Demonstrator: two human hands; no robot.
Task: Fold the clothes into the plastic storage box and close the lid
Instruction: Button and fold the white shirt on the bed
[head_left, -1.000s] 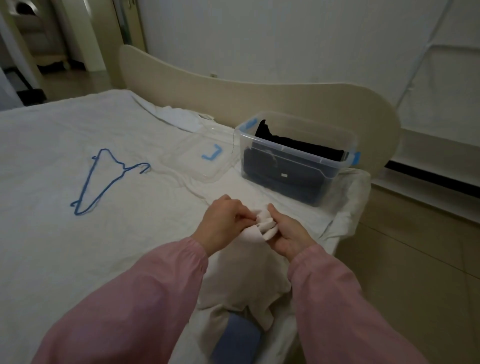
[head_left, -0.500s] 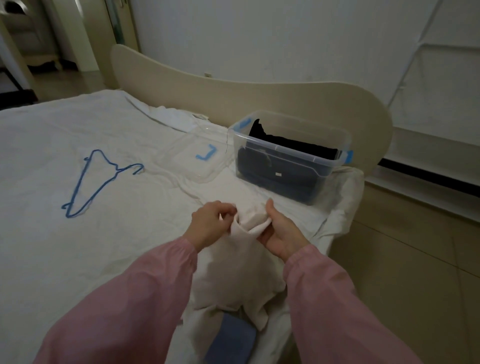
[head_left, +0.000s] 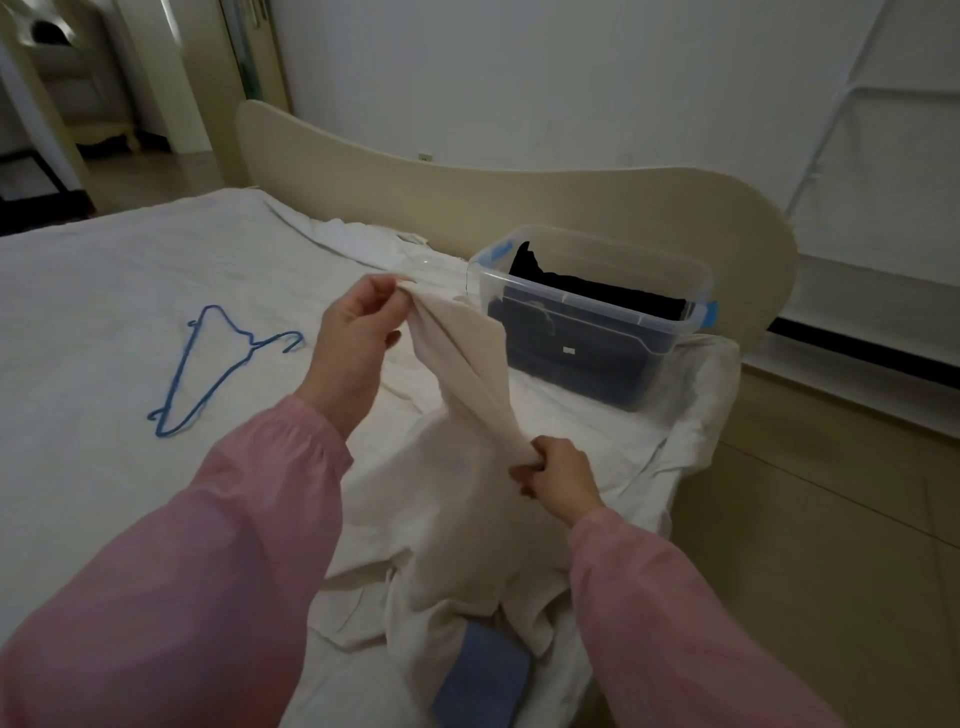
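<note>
I pinch one end of the cream fabric garment (head_left: 467, 457) high in my left hand (head_left: 358, 332) and grip its edge lower in my right hand (head_left: 558, 470), I judge to pull it straight for folding. It hangs limp and creased just in front of the clear plastic storage box (head_left: 587, 304).

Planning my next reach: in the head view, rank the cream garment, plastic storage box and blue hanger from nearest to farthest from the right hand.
1. cream garment: gripped by the right hand.
2. plastic storage box: ahead, slightly right.
3. blue hanger: far to the left.
</note>
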